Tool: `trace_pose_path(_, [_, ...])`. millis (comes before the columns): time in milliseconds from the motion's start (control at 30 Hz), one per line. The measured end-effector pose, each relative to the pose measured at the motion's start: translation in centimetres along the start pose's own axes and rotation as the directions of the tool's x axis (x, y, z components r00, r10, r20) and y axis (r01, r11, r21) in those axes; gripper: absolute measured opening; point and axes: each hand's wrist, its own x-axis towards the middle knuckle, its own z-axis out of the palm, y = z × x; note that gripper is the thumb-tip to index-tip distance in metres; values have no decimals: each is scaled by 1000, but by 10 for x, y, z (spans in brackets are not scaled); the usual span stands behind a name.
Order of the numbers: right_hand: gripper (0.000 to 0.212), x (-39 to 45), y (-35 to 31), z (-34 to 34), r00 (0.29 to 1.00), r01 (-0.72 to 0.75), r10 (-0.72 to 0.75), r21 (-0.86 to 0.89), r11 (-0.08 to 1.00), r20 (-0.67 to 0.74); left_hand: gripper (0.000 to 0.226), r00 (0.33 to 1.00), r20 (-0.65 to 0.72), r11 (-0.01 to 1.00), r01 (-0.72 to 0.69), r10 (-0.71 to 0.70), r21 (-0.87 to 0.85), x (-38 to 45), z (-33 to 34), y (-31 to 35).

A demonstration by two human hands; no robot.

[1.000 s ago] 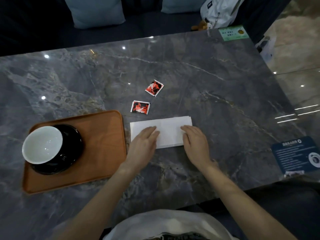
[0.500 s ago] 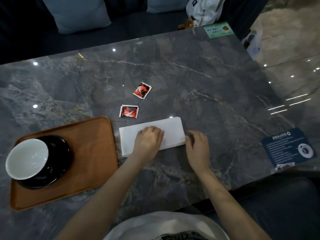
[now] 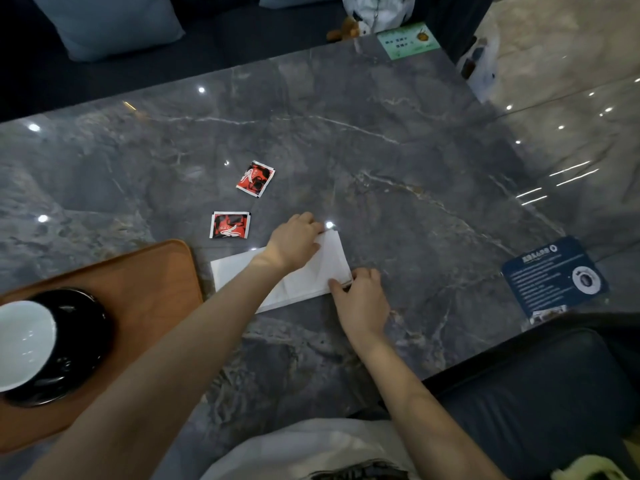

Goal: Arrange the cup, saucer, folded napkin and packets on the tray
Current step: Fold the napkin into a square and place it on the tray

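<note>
A white folded napkin [image 3: 304, 278] lies on the grey marble table, just right of the wooden tray [image 3: 149, 282]. My left hand [image 3: 294, 240] reaches across it and pinches its far right corner. My right hand [image 3: 360, 296] pinches its near right corner. On the tray's left side a white cup [image 3: 24, 344] sits on a black saucer [image 3: 83, 327]. Two red packets lie flat on the table beyond the napkin: one [image 3: 229, 225] close to the tray's far corner, the other [image 3: 255, 178] farther back.
A blue printed card [image 3: 554, 278] lies at the table's right edge, a green label [image 3: 407, 41] at the far edge. A dark sofa with cushions [image 3: 114, 26] and a bag [image 3: 377, 10] sit behind the table; a dark seat [image 3: 536, 393] is at lower right.
My left hand has slid right along the napkin to its far right corner. My right hand has shifted to the near right corner. The view has drifted right, pushing the tray toward the left edge.
</note>
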Motion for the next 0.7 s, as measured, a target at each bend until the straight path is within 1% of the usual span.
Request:
trace_pose_path(100, [37, 4, -3, -2, 999, -6, 7, -41, 999, 33, 38, 1000, -17, 1000, 3, -4, -23, 1, 1, 1])
trace_pose_path(200, [33, 7, -6, -4, 996, -17, 21, -39, 999, 87, 36, 999, -29, 999, 13, -14, -44, 2, 1, 1])
trace_pose_path(333, [30, 9, -8, -3, 989, -7, 10, -22, 1000, 147, 33, 1000, -1, 995, 31, -31, -97, 5, 0, 0])
trace_pose_path(400, [27, 10, -6, -6, 985, -6, -5, 60, 998, 174, 33, 998, 46, 987, 57, -51, -152, 4, -4, -2])
trace_pose_path(467, [20, 12, -4, -11, 980, -14, -23, 187, 982, 198, 32, 994, 79, 969, 89, -72, -232, 2, -11, -5])
trace_pose_path(533, [8, 17, -5, -16, 976, -73, -2, 333, 940, 219, 32, 990, 99, 937, 132, -106, -324, -3, -18, -9])
trace_pose_path(600, [12, 23, -8, -21, 964, -159, 33, 475, 866, 263, 31, 984, 92, 879, 175, -150, -443, -8, -23, -19])
trace_pose_path(667, [12, 30, -15, -27, 948, -217, 31, 572, 791, 317, 32, 982, 84, 779, 185, -169, -599, -18, -28, -31])
trace_pose_path(700, [12, 34, -20, -31, 944, -222, 18, 594, 773, 330, 33, 984, 79, 731, 173, -161, -660, -24, -30, -36])
